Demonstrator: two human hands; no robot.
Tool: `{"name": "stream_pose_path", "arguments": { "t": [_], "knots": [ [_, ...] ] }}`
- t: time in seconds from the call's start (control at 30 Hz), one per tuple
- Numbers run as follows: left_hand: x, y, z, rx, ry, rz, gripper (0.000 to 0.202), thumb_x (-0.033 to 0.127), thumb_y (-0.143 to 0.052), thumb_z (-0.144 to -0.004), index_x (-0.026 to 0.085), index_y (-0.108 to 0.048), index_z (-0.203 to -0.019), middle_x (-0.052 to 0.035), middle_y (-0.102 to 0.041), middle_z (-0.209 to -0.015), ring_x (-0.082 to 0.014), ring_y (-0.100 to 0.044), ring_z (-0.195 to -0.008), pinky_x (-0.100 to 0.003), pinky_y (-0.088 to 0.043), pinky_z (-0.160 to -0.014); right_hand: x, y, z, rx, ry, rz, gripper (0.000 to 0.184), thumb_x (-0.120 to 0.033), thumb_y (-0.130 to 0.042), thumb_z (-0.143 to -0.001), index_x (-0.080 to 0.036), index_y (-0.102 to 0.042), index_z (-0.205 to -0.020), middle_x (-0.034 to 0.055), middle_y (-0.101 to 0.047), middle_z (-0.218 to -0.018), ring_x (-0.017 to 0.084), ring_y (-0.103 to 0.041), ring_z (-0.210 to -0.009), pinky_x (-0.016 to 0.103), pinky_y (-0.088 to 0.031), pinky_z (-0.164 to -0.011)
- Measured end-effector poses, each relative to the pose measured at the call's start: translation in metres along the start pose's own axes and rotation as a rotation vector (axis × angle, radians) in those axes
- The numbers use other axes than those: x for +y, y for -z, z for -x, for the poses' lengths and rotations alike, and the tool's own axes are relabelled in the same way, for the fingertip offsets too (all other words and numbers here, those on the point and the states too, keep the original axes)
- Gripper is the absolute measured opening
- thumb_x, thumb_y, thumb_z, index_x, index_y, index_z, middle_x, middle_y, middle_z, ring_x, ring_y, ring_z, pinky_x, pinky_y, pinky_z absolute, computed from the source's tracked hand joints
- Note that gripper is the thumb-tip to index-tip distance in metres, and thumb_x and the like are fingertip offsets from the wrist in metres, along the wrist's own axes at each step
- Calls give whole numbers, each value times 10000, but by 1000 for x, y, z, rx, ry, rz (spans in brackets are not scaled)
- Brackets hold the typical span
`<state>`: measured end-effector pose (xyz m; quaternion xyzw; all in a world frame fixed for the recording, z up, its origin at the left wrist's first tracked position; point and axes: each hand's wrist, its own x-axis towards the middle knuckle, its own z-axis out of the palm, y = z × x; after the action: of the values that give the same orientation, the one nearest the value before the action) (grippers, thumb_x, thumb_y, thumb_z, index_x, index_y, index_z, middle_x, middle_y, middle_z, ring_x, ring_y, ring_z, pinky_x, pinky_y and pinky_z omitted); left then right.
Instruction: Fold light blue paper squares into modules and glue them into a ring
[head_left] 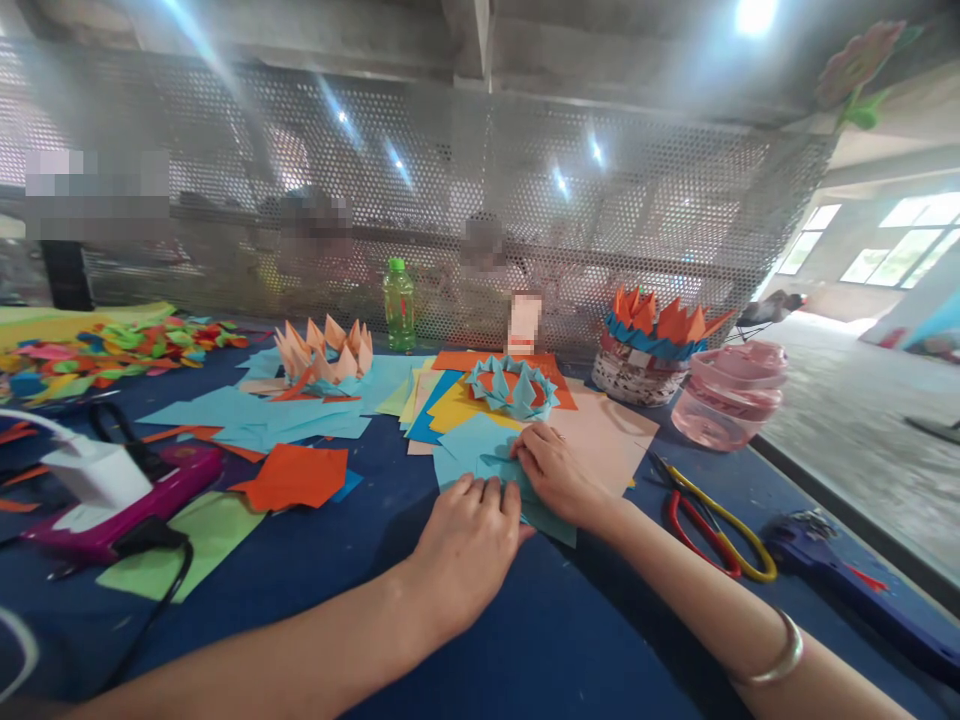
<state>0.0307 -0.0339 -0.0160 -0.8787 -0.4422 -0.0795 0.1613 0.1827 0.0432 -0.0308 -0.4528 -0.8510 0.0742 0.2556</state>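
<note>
at the near edge of a paper pile on the blue table (510,670), the left hand (472,545) lies palm down, fingers bent over a light-blue sheet (469,450), and whether they grip it or just press, you cannot tell! up beside it comes the right hand (559,470), fingers curled down onto a small folded blue piece (499,459) on top of that sheet; a pinch or a mere touch, the view doesn't settle it. a pale bracelet (784,650) circles the right forearm. just beyond the fingers, a ring of light-blue folded points (512,390) sits on the pile, with peach paper (611,430) spreading out to the right. over on that side, scissors (739,519) with red and yellow handles, then a dark blue tool (855,580) near the table's edge! behind them stand a pink bottle (731,395) and a mottled basket (641,372) topped with orange and blue points. swing left: a peach paper crown (322,355) rests on blue sheets, a green bottle (399,312) upright behind it. nearer, orange paper (300,475) lies beside a magenta power strip (172,480), and a bright heap of paper bits (127,350) fills the far left.
</note>
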Motion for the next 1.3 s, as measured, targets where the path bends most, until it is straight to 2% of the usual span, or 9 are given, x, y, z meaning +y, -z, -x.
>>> {"name": "stream_pose_path", "arguments": {
  "t": [0.13,0.33,0.47,0.63,0.73,0.9,1.1,1.2,1.3],
  "knots": [
    [0,0,0,9,10,20,303,305,-495,-887,72,-594,-1054,-148,-670,-925,-264,-635,-873,-404,-506,-796,0,-3,0,27,-2,-29,181,-148,-404,-899,-162,-551,-793,58,-570,-867,158,-521,-828,296,-411,-788],
    [-1,3,0,-11,19,50,250,311,-493,-885,100,-615,-939,-127,-663,-877,-266,-631,-842,-417,-511,-775,-6,-1,2,-27,-117,-55,149,-211,-429,-898,-168,-562,-952,47,-631,-813,148,-573,-754,247,-398,-677],
    [-1,3,0,-12,17,51,245,303,-500,-882,96,-625,-922,-125,-669,-870,-264,-633,-831,-413,-516,-762,-9,1,3,-64,-162,-9,148,-285,-475,-880,-181,-578,-854,36,-629,-767,148,-568,-712,241,-373,-634],
    [-1,2,1,-6,3,45,278,299,-502,-882,73,-630,-983,-147,-677,-936,-265,-637,-863,-403,-520,-763,-9,1,3,-53,-176,-17,95,-254,-600,-770,-167,-563,-774,38,-610,-785,157,-538,-749,257,-376,-677],
    [-2,3,1,-20,12,67,274,300,-479,-893,85,-635,-959,-144,-677,-930,-266,-640,-855,-404,-526,-742,-10,4,4,-66,-220,-126,141,-211,-584,-753,-176,-527,-877,-13,-578,-691,131,-522,-651,236,-362,-608],
    [-10,0,0,-21,11,104,270,293,-465,-900,93,-628,-981,-149,-669,-1001,-273,-636,-923,-407,-526,-782,-6,12,10,-138,-46,-264,192,-102,-467,-746,-189,-543,-899,-63,-521,-594,97,-480,-559,204,-341,-551],
    [-23,-9,0,44,-27,144,324,275,-480,-897,84,-552,-1148,-158,-611,-1188,-268,-561,-1120,-394,-489,-906,7,26,19,-258,20,-357,350,-43,-435,-680,-177,-646,-925,7,-659,-854,127,-559,-734,231,-428,-671],
    [-25,-8,0,48,-37,195,272,225,-474,-897,109,-551,-1132,-140,-618,-1176,-244,-578,-1094,-372,-492,-897,7,34,20,-320,92,-345,501,10,-465,-591,-192,-628,-1019,13,-648,-971,148,-568,-868,253,-439,-781],
    [-27,-7,-1,20,-46,296,217,196,-440,-908,140,-573,-1070,-100,-663,-1058,-210,-629,-981,-327,-514,-822,6,35,20,-312,92,-284,402,-33,-553,-645,-196,-634,-1004,15,-643,-936,149,-568,-840,262,-447,-765]
  ]
}}
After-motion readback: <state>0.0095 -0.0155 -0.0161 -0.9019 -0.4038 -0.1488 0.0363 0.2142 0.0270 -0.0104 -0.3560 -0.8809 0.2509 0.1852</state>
